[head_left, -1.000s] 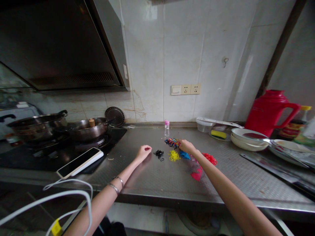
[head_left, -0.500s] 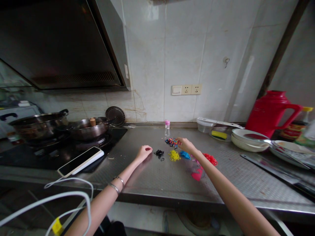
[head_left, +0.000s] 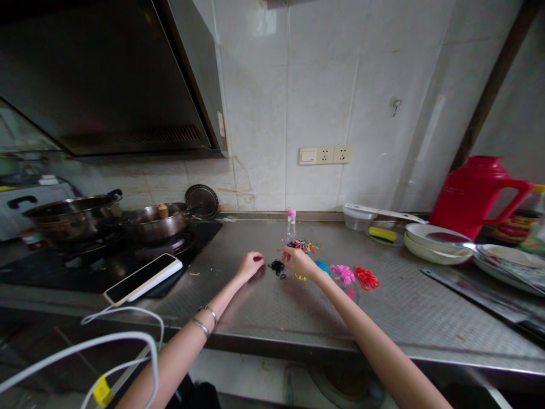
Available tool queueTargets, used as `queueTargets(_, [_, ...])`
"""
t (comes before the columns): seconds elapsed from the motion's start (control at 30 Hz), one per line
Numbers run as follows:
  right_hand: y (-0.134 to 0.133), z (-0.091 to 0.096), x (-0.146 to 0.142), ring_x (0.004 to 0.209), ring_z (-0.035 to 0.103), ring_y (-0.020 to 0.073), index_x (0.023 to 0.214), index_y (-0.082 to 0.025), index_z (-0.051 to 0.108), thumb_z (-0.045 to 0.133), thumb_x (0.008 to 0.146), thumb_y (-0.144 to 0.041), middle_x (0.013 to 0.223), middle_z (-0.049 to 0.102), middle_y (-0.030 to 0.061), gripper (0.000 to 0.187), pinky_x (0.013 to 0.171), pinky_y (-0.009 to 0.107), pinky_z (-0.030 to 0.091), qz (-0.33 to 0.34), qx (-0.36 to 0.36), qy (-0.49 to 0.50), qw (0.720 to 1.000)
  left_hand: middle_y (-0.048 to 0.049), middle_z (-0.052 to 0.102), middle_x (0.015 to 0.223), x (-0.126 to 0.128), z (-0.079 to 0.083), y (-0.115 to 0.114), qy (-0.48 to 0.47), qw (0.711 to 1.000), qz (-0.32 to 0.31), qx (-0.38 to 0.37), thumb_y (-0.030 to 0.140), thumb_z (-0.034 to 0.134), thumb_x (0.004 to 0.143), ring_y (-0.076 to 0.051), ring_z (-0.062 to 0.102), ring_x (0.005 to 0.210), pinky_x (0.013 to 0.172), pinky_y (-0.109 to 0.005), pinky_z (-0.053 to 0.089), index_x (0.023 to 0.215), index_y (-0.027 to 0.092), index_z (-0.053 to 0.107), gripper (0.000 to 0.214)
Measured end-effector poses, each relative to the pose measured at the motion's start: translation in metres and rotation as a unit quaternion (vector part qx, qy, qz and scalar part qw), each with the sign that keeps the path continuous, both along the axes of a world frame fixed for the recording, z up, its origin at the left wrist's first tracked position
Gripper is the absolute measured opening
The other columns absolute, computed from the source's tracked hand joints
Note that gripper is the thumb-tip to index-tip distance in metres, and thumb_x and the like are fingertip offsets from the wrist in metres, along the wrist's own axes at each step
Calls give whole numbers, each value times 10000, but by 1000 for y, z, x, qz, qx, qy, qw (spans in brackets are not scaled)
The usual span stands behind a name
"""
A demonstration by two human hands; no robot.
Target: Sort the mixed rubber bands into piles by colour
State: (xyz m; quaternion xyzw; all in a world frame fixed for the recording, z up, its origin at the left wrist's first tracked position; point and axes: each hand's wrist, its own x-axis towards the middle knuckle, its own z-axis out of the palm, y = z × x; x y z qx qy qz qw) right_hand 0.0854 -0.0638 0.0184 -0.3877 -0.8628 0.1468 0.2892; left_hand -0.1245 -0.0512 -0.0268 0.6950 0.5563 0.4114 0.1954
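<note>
Small elastic bands lie sorted by colour on a steel counter: a mixed pile, black ones, yellow ones partly under my hand, blue, pink and red. My right hand hovers over the yellow and black bands with its fingers pinched; what it holds is too small to make out. My left hand rests on the counter left of the black bands, fingers curled loosely around something red.
A small bottle with a pink cap stands behind the piles. A phone lies on the stove edge beside two pans. Plates, a red jug and a sponge sit at the right. White cables hang at the front left.
My right hand has moved left from the mixed pile to above the yellow and black bands. The left hand has stayed put. The camera shifted slightly.
</note>
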Motion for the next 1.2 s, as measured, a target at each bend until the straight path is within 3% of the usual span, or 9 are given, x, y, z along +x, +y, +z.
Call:
queueTargets(0.2, [6,-5,12,710,552,105,1176,-203,500,499,675,-120,852,638,18,507,694,209,418,4,15,38,999,-65,667,782,0,2,-2,3,1000,2,9,223,488,711,-160,585,763,736,-261,426,731,127,661,199])
queueTargets(0.43, [20,-8,55,723,564,126,1103,-212,545,474,717,-193,820,646,9,393,690,227,423,-122,25,101,987,-64,668,750,6,10,-5,-11,1000,25,4,293,437,753,-164,590,733,703,-264,420,702,124,658,283])
queueTargets(0.57, [22,-9,69,741,569,136,1056,-223,574,475,723,-219,823,648,13,347,676,223,419,-201,22,107,974,-61,667,754,32,16,-1,21,998,43,29,280,468,743,-150,583,703,681,-252,414,715,131,667,249])
queueTargets(0.7, [19,-7,74,751,570,139,1039,-252,585,465,748,-252,829,647,11,315,645,213,404,-246,18,75,966,-53,669,757,70,25,12,84,994,9,65,259,521,720,-144,575,715,721,-254,408,722,150,679,192])
queueTargets(0.9, [10,-4,74,794,569,142,1062,-270,578,442,777,-264,918,644,15,316,619,200,378,-285,13,5,958,-77,678,806,121,31,27,174,984,-22,13,284,533,727,-168,584,732,726,-273,414,772,160,685,202])
queueTargets(1.2, [7,-3,70,814,566,139,1076,-261,569,423,794,-260,1003,628,28,317,630,200,376,-294,18,-32,955,-104,661,795,150,33,30,272,962,16,-34,241,573,683,-195,561,816,771,-301,412,757,147,667,152])
